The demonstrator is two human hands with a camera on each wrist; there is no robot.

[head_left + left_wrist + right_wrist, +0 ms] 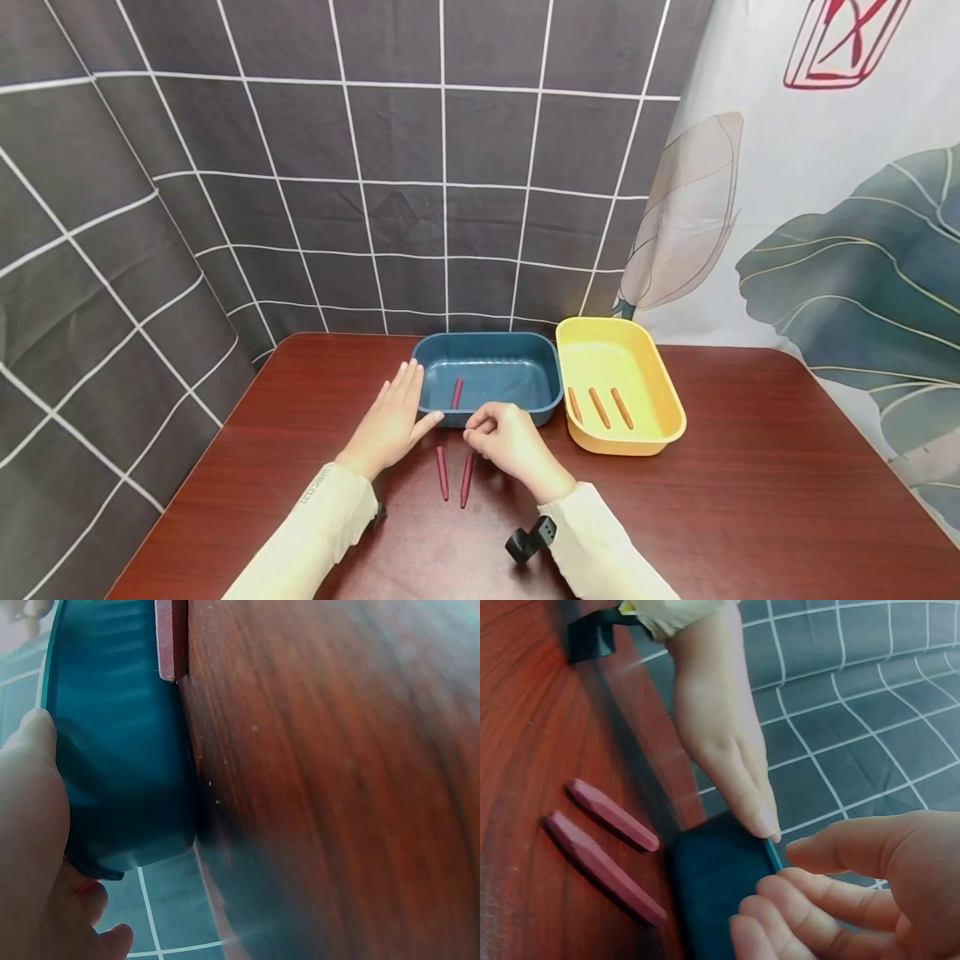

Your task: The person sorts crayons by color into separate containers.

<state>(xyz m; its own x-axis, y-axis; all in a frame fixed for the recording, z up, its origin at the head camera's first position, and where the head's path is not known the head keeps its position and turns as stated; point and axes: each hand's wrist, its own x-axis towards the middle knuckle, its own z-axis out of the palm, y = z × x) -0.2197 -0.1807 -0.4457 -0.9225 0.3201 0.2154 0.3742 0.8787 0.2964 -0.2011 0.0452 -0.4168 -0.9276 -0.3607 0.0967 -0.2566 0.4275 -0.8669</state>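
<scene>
A blue plastic bin [521, 379] stands near the back of the table, with one dark red crayon [457, 393] inside. My left hand [390, 421] rests against its left end, fingers straight and thumb along the near rim. Over the near rim hovers my right hand [513, 442], fingers loosely curled; in the right wrist view nothing shows between thumb and fingertips. Two more dark red crayons, one on the left [442, 473] and one on the right [467, 481], lie on the table in front of the bin, below the right hand.
A yellow bin [622, 350] stands at the blue bin's right side, with three orange-brown crayons [599, 407] in it. The reddish wooden table [765, 467] ends at a grey gridded cloth [397, 217] behind. A black wrist strap piece [531, 540] hangs by the right sleeve.
</scene>
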